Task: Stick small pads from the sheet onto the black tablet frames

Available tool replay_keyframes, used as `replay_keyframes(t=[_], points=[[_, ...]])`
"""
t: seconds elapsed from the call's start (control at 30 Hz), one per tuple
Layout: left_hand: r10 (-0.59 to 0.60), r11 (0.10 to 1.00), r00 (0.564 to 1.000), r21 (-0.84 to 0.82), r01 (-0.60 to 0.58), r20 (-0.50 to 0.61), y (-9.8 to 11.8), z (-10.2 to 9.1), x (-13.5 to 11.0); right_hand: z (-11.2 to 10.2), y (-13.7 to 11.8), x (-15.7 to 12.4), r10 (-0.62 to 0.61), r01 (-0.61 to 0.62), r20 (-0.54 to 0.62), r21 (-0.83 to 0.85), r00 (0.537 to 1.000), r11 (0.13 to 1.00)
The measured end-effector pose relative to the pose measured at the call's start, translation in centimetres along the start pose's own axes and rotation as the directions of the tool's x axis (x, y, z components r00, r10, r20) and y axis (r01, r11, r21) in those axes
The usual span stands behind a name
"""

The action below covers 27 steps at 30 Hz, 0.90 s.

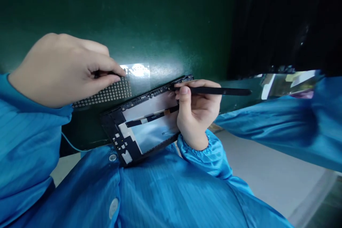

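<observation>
My left hand [69, 67] is closed in a pinch, thumb and forefinger together at the upper right edge of a sheet of small square pads [112, 92]. The clear backing of that sheet shows beyond the fingertips. Black tweezers [227, 91] are gripped in my right hand [197, 110], their tips at the far long edge of an opened tablet [149, 121]. The tablet tilts against my body, its inside facing up, with silvery panels and a dark flex cable across the middle. My right hand covers its right end.
A green mat [160, 17] covers the tabletop. At the right another person's blue sleeve [272, 124] reaches in, near some papers and parts [294, 82]. A thin light-blue cord [72, 144] runs beside my left sleeve.
</observation>
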<state>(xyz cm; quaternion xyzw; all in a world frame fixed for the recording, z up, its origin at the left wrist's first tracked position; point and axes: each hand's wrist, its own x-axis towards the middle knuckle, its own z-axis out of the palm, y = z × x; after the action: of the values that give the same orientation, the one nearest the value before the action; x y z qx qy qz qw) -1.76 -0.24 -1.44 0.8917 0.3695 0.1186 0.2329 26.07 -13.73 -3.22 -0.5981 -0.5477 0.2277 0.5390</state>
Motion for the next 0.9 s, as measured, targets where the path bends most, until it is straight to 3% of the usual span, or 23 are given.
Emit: replay_keyframes(t=[0.17, 0.33, 0.4, 0.47, 0.53, 0.63, 0.73, 0.8, 0.9], points=[[-0.042, 0.999, 0.999, 0.009, 0.042, 0.018, 0.1, 0.0, 0.0, -0.1, 0.7, 0.0, -0.03, 0.032, 0.055, -0.038, 0.998, 0.999], [-0.06, 0.998, 0.998, -0.025, 0.061, 0.031, 0.1, -0.2, 0.1, -1.2, -1.2, 0.2, -0.059, 0.107, 0.161, -0.31, 0.985, 0.945], [-0.041, 0.999, 0.999, -0.033, 0.042, 0.022, 0.1, -0.3, 0.1, -1.5, -2.4, 1.2, -0.007, 0.063, 0.184, -0.3, 0.983, 0.952], [-0.025, 0.999, 0.999, -0.03, 0.026, 0.02, 0.2, -0.4, 0.2, -1.3, -3.5, 2.6, 0.074, -0.034, 0.214, -0.183, 0.974, 0.983], [-0.013, 1.0, 1.0, -0.019, 0.013, 0.027, 0.3, -0.5, 0.2, -0.3, -4.0, 4.5, 0.115, -0.099, 0.328, -0.065, 0.938, 0.993], [-0.043, 0.999, 0.997, -0.01, 0.044, 0.065, 0.6, -0.6, 0.4, 1.9, -3.5, 7.0, 0.122, -0.142, 0.559, -0.008, 0.82, 0.99], [-0.127, 0.992, 0.984, 0.007, 0.127, 0.128, 1.1, -0.7, 0.7, 3.7, -2.4, 8.2, 0.13, -0.175, 0.668, 0.0, 0.732, 0.985], [-0.168, 0.986, 0.971, 0.042, 0.163, 0.172, 1.5, -0.8, 1.0, 4.1, -1.8, 8.2, 0.139, -0.195, 0.681, 0.005, 0.718, 0.981], [-0.196, 0.98, 0.957, 0.087, 0.181, 0.213, 2.0, -1.0, 1.4, 3.9, -1.7, 7.9, 0.16, -0.226, 0.662, 0.015, 0.733, 0.974]])
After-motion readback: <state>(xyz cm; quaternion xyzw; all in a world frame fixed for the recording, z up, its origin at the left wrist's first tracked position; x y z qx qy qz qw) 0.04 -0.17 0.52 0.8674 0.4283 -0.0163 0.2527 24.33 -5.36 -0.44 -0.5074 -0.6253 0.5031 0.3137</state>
